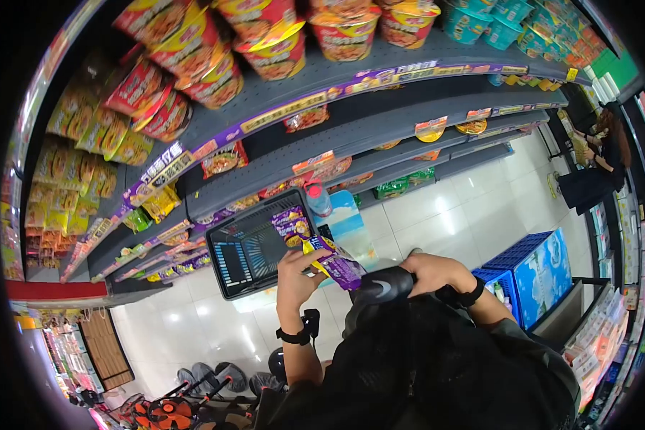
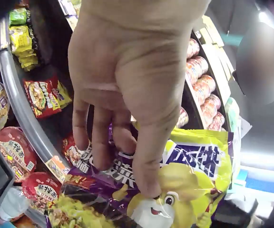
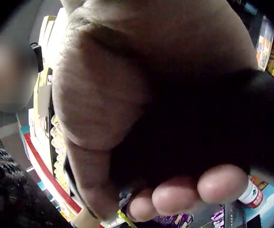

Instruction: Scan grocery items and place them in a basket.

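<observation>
My left hand (image 1: pixel 299 276) holds a purple and yellow instant noodle packet (image 1: pixel 340 271), which has a cartoon animal on its front. Seen from the left wrist, the thumb and fingers (image 2: pixel 149 161) press on the packet (image 2: pixel 194 156). Another purple packet (image 1: pixel 292 223) lies in the dark shopping basket (image 1: pixel 226 283), just beyond this hand. My right hand (image 1: pixel 437 274) grips a black item with a grey swoosh (image 1: pixel 383 287), close to my body. Its fingertips (image 3: pixel 175 195) curl round the dark material in the right wrist view; what kind of item it is, I cannot tell.
Shelves with instant noodle cups (image 1: pixel 272 54) and packets (image 1: pixel 226 159) curve around the far side. A red-capped bottle (image 1: pixel 319 199) stands beside the basket on a blue surface (image 1: pixel 347 222). Blue crates (image 1: pixel 541 269) stand at right. Farther back is a person in dark clothes (image 1: pixel 595 175).
</observation>
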Motion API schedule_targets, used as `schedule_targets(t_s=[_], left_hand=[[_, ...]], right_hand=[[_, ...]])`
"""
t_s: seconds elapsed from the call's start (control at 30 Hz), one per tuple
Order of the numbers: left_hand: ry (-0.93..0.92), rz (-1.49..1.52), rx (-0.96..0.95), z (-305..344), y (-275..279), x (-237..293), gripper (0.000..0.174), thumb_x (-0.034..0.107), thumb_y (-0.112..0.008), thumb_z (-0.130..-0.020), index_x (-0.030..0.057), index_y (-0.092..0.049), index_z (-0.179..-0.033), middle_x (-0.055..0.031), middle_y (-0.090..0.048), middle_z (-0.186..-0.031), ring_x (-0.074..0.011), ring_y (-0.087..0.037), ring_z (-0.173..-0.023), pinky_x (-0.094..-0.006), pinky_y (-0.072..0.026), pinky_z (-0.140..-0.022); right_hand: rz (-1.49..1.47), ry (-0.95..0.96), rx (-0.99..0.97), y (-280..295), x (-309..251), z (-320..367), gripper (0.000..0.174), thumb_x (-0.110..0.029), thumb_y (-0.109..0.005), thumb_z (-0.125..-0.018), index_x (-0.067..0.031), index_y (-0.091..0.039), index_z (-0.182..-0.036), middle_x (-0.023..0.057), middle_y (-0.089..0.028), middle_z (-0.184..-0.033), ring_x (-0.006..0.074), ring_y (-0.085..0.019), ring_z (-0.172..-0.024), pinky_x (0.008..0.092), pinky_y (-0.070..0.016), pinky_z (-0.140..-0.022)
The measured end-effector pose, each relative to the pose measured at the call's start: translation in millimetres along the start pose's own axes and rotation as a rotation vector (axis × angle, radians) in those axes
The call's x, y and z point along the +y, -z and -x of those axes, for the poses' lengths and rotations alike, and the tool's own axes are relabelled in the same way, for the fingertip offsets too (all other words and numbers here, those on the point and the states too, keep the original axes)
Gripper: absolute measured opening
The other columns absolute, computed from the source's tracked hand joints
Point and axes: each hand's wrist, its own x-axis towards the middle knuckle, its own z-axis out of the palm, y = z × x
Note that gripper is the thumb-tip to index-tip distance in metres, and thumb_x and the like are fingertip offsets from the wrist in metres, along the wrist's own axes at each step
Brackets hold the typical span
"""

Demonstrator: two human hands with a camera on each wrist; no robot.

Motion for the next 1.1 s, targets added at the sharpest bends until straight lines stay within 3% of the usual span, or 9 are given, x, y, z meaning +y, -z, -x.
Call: schedule_targets(t_s=[0.17, 0.27, 0.4, 0.6, 0.8, 0.87, 0.93, 1.07, 1.1], left_hand=[[0.020, -0.043, 0.075, -49, -67, 63, 0.051, -0.001, -0.084, -0.053, 0.0110, -0.075, -0.101, -0.0039, -0.061, -0.063, -0.0190, -0.061, -0.063, -0.0332, -0.0481, -0.063], [0.184, -0.039, 0.136, -96, -112, 108, 0.049, -0.001, -0.084, -0.055, 0.0096, -0.075, -0.102, -0.0045, -0.060, -0.063, -0.0175, -0.060, -0.061, -0.0320, -0.0479, -0.064], [0.150, -0.121, 0.268, -171, -163, 149, 0.046, 0.005, -0.085, -0.061, 0.0063, -0.074, -0.106, -0.0047, -0.060, -0.062, -0.0122, -0.057, -0.059, -0.0294, -0.0462, -0.063], [0.017, -0.199, 0.458, -292, -204, 153, 0.046, 0.019, -0.090, -0.067, 0.0006, -0.073, -0.105, 0.0017, -0.053, -0.053, -0.0065, -0.044, -0.050, -0.0276, -0.0354, -0.047], [-0.056, -0.503, 0.411, -409, -219, 173, 0.047, 0.029, -0.092, -0.064, -0.0019, -0.071, -0.094, -0.0020, -0.055, -0.053, -0.0140, -0.046, -0.046, -0.0366, -0.0398, -0.048], [-0.177, -0.522, 0.430, -444, -227, 145, 0.047, 0.035, -0.090, -0.068, -0.0033, -0.071, -0.088, -0.0091, -0.067, -0.065, -0.0235, -0.058, -0.053, -0.0407, -0.0471, -0.056], [0.153, -0.621, 0.302, -479, -239, 137, 0.050, 0.035, -0.090, -0.069, -0.0028, -0.071, -0.096, -0.0146, -0.073, -0.083, -0.0293, -0.067, -0.070, -0.0395, -0.0510, -0.067], [0.052, -0.699, 0.184, -530, -257, 141, 0.054, 0.041, -0.087, -0.073, -0.0020, -0.070, -0.101, -0.0187, -0.073, -0.099, -0.0312, -0.069, -0.092, -0.0378, -0.0511, -0.084], [0.187, -0.794, 0.096, -540, -258, 144, 0.068, 0.056, -0.077, -0.075, -0.0019, -0.070, -0.109, -0.0200, -0.070, -0.111, -0.0318, -0.066, -0.104, -0.0384, -0.0491, -0.091]], right_hand=[[-0.089, 0.037, 0.087, 54, 42, 86, 0.042, -0.025, -0.081, -0.073, -0.0003, -0.068, -0.105, 0.0173, -0.072, -0.092, 0.0268, -0.069, -0.083, 0.0370, -0.0518, -0.077], [-0.110, 0.029, 0.273, 91, 67, 157, 0.043, -0.026, -0.081, -0.074, -0.0004, -0.068, -0.106, 0.0166, -0.073, -0.093, 0.0255, -0.068, -0.083, 0.0367, -0.0518, -0.078], [-0.147, -0.010, 0.447, 127, 128, 240, 0.040, -0.021, -0.080, -0.071, -0.0016, -0.069, -0.104, 0.0157, -0.072, -0.087, 0.0243, -0.067, -0.079, 0.0367, -0.0522, -0.075], [-0.207, -0.115, 0.691, 148, 163, 331, 0.035, -0.017, -0.080, -0.070, -0.0023, -0.070, -0.100, 0.0120, -0.072, -0.083, 0.0218, -0.067, -0.075, 0.0342, -0.0527, -0.072], [-0.367, -0.132, 0.873, 130, 205, 376, 0.037, -0.017, -0.081, -0.070, -0.0017, -0.069, -0.102, 0.0110, -0.072, -0.086, 0.0213, -0.067, -0.080, 0.0346, -0.0527, -0.077], [-0.414, -0.141, 0.926, 124, 213, 388, 0.038, -0.018, -0.081, -0.069, -0.0015, -0.069, -0.102, 0.0118, -0.072, -0.087, 0.0217, -0.067, -0.081, 0.0349, -0.0525, -0.079], [-0.454, -0.151, 0.976, 117, 219, 395, 0.039, -0.018, -0.082, -0.069, -0.0013, -0.069, -0.101, 0.0127, -0.072, -0.088, 0.0221, -0.067, -0.083, 0.0351, -0.0523, -0.080], [-0.509, -0.246, 1.031, 119, 223, 413, 0.041, -0.018, -0.083, -0.068, -0.0005, -0.069, -0.101, 0.0128, -0.073, -0.088, 0.0218, -0.067, -0.083, 0.0347, -0.0519, -0.081], [-0.517, -0.247, 1.066, 121, 220, 417, 0.041, -0.018, -0.084, -0.068, -0.0007, -0.069, -0.102, 0.0125, -0.073, -0.088, 0.0210, -0.067, -0.082, 0.0344, -0.0519, -0.080]])
